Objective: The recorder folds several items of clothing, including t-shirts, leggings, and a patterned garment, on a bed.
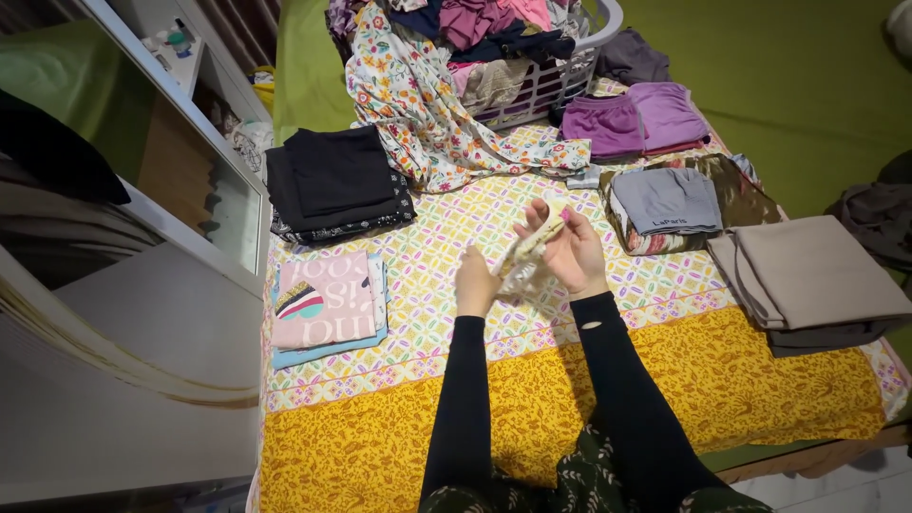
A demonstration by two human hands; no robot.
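Both hands hold a small pale patterned cloth (525,258) above the bed's yellow patterned sheet (570,389). The left hand (474,285) pinches its lower end, fingers mostly hidden; the right hand (570,249) curls around its top. The cloth's shape is hard to make out. Beyond it, the white laundry basket (570,76) is cut off.

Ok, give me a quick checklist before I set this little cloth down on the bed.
1. Both hands on the small cloth: left hand and right hand grip it: ok.
2. Cloth fully folded: bunched between the hands, cannot tell.
3. Bare spot on the bedspread ahead of the hands: ok.
4. Folded stacks tidy: black stack, pink stack, beige stack: ok.
5. Basket emptied: clothes spilling out, not ok.
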